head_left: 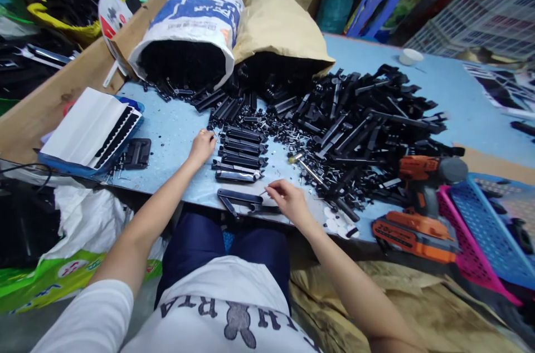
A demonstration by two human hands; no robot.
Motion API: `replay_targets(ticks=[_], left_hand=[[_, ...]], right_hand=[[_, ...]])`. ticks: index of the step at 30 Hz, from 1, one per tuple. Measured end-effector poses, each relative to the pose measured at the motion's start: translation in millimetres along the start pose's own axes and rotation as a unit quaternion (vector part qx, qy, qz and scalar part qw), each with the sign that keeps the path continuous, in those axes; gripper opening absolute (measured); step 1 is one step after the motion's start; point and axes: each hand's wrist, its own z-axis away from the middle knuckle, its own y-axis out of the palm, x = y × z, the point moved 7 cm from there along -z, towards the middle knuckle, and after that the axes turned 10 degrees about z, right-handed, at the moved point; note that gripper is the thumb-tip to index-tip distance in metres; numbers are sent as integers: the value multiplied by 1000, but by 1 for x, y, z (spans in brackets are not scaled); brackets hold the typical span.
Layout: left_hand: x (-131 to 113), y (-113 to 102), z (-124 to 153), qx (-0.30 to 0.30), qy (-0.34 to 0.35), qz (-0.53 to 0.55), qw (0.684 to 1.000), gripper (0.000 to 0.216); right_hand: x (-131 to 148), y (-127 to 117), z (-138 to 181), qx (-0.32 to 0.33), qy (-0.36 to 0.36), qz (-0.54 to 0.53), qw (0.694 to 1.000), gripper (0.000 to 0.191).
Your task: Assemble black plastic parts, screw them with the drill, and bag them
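Fingers of the right hand [288, 200] are pinched together around something thin and pale — perhaps a small screw or pin, though it is too small to tell — just above the near edge of the blue table [451, 91]. Right beside those fingertips lies a single black plastic part [239, 200], set apart from the rest, close to the table's front edge.

The left hand [202, 146] reaches further in, its fingers curled and their tips touching the far left end of a neat stack of black parts [240, 155] laid side by side; whether it grips anything there cannot be made out.

Behind and to the right spreads a big loose heap of black parts [359, 124], spilling from a white sack [192, 19] and a tan sack [276, 21] lying on their sides. An orange cordless drill [418, 202] rests at the table's right front corner — next to it a pink basket [472, 253]. At the left sits a tray of white sheets [90, 127].
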Motion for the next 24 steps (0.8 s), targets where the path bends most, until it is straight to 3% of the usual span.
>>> replay_targets(ticks=[3, 6, 9, 14, 17, 20, 24], left_hand=[[-24, -35, 58, -150, 67, 97, 982, 20], [-49, -42, 118, -181, 121, 113, 969, 16], [-67, -34, 152, -187, 188, 84, 961, 15], [-75, -25, 162, -193, 271, 1, 943, 21], [-80, -18, 163, -148, 317, -8, 937, 20], [-78, -10, 165, -85, 311, 8, 946, 23], [-67, -7, 169, -47, 271, 25, 961, 25]], right_hand=[[20, 3, 17, -23, -70, 71, 995, 20], [37, 4, 26, -39, -134, 165, 976, 18], [51, 9, 32, -38, -184, 242, 952, 18], [54, 12, 37, -33, -190, 237, 952, 16], [49, 12, 38, -24, -172, 214, 961, 18], [42, 12, 39, -16, -154, 192, 969, 22], [33, 15, 40, 16, -132, 154, 979, 26]])
